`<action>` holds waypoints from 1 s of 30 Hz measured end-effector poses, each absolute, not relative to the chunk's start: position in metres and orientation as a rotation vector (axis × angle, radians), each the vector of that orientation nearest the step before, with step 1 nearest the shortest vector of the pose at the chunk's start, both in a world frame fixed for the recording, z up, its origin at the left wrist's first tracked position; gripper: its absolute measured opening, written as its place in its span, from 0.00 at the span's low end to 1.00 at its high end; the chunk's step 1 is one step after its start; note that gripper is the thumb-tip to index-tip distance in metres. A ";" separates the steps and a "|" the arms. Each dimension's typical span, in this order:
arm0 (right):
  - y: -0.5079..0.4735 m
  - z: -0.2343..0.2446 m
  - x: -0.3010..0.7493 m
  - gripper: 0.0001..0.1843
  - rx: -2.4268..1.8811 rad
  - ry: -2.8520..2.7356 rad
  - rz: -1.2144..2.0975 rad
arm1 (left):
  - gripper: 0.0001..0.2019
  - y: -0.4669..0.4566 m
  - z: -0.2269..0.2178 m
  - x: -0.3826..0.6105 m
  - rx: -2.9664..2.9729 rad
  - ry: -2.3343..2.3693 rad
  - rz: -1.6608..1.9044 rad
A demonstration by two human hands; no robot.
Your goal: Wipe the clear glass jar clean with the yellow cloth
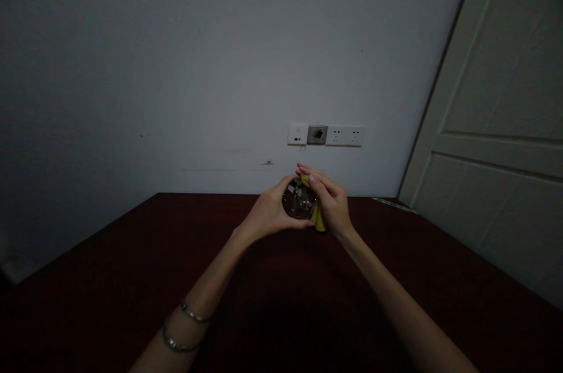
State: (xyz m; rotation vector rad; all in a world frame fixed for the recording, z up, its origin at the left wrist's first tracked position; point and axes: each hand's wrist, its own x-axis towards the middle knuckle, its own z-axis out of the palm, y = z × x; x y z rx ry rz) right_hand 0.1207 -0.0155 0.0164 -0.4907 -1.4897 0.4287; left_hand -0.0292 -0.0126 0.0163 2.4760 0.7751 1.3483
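Observation:
My left hand [271, 212] is closed around the left side of a round, clear glass object [299, 199], thumb below and fingers above. Shiny reflections cover the glass; from this angle I cannot tell whether it is a cup or a ball. Against its upper right side, my right hand [333, 202] presses a yellow cloth [318, 219], which hangs down below the fingers. Both hands are together above the far part of a dark red table [185, 255]. Two bracelets [180, 346] circle my left forearm.
A pale wall [220, 68] rises behind the table's far edge. On it sits a row of sockets and switch plates [344, 135]. To the right stands a light panelled door [492, 144]. A thin flat strip [394, 204] lies at the table's far right edge.

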 end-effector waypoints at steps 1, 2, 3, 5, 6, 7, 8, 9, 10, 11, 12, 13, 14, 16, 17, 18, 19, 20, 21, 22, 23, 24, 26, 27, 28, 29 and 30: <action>-0.019 0.017 0.120 0.12 -0.488 -1.527 0.349 | 0.41 -0.013 0.017 -0.029 2.460 0.804 1.340; -0.023 0.018 0.120 0.13 -0.483 -1.579 0.253 | 0.40 -0.013 0.017 -0.029 2.436 0.830 1.332; -0.026 0.018 0.119 0.13 -0.472 -1.647 0.148 | 0.38 -0.012 0.016 -0.030 2.406 0.850 1.330; -0.032 0.018 0.119 0.16 -0.436 -1.819 -0.052 | 0.33 -0.008 0.015 -0.030 2.351 0.867 1.347; -0.033 0.018 0.120 0.17 -0.415 -1.910 -0.134 | 0.30 -0.006 0.015 -0.030 2.336 0.868 1.359; -0.033 0.018 0.120 0.19 -0.397 -1.993 -0.198 | 0.28 -0.005 0.014 -0.030 2.328 0.871 1.375; -0.033 0.017 0.120 0.20 -0.388 -2.053 -0.239 | 0.26 -0.003 0.014 -0.031 2.325 0.879 1.391; -0.032 0.017 0.120 0.20 -0.385 -2.081 -0.259 | 0.25 -0.003 0.014 -0.031 2.323 0.890 1.404; -0.031 0.017 0.120 0.20 -0.393 -2.073 -0.257 | 0.26 -0.003 0.014 -0.030 2.321 0.899 1.413; -0.029 0.018 0.120 0.20 -0.411 -2.028 -0.236 | 0.27 -0.004 0.014 -0.030 2.319 0.909 1.418; -0.028 0.018 0.120 0.19 -0.440 -1.959 -0.199 | 0.28 -0.006 0.015 -0.029 2.317 0.920 1.415; -0.027 0.020 0.120 0.18 -0.478 -1.884 -0.149 | 0.30 -0.008 0.015 -0.029 2.316 0.934 1.409; -0.026 0.021 0.120 0.17 -0.518 -1.816 -0.091 | 0.33 -0.010 0.015 -0.027 2.315 0.946 1.400; -0.026 0.024 0.121 0.15 -0.587 -1.734 0.011 | 0.36 -0.013 0.014 -0.025 2.310 0.966 1.399; -0.026 0.026 0.122 0.15 -0.602 -1.724 0.035 | 0.37 -0.013 0.014 -0.024 2.308 0.974 1.402; -0.027 0.027 0.123 0.14 -0.600 -1.741 0.031 | 0.37 -0.013 0.013 -0.024 2.305 0.980 1.398; -0.028 0.028 0.124 0.15 -0.583 -1.781 0.000 | 0.36 -0.012 0.012 -0.023 2.303 0.989 1.388; -0.029 0.028 0.124 0.15 -0.551 -1.847 -0.052 | 0.33 -0.010 0.011 -0.023 2.310 1.005 1.375; -0.030 0.028 0.124 0.16 -0.516 -1.932 -0.111 | 0.30 -0.008 0.010 -0.024 2.326 1.026 1.362; -0.031 0.027 0.124 0.17 -0.482 -2.021 -0.166 | 0.26 -0.006 0.010 -0.024 2.347 1.045 1.358; -0.032 0.026 0.122 0.18 -0.455 -2.095 -0.209 | 0.24 -0.004 0.009 -0.025 2.369 1.053 1.364; -0.033 0.025 0.121 0.19 -0.440 -2.137 -0.233 | 0.22 -0.002 0.009 -0.026 2.389 1.049 1.377; -0.033 0.022 0.118 0.19 -0.431 -2.101 -0.223 | 0.24 -0.001 0.009 -0.029 2.390 1.018 1.413; -0.032 0.022 0.117 0.19 -0.433 -2.035 -0.189 | 0.27 -0.001 0.010 -0.030 2.371 0.997 1.431; -0.031 0.022 0.116 0.18 -0.440 -1.957 -0.142 | 0.30 -0.002 0.010 -0.030 2.352 0.978 1.441; -0.030 0.022 0.117 0.17 -0.453 -1.882 -0.080 | 0.33 -0.003 0.011 -0.030 2.335 0.965 1.447; -0.029 0.023 0.118 0.16 -0.471 -1.815 -0.010 | 0.36 -0.005 0.012 -0.030 2.322 0.954 1.451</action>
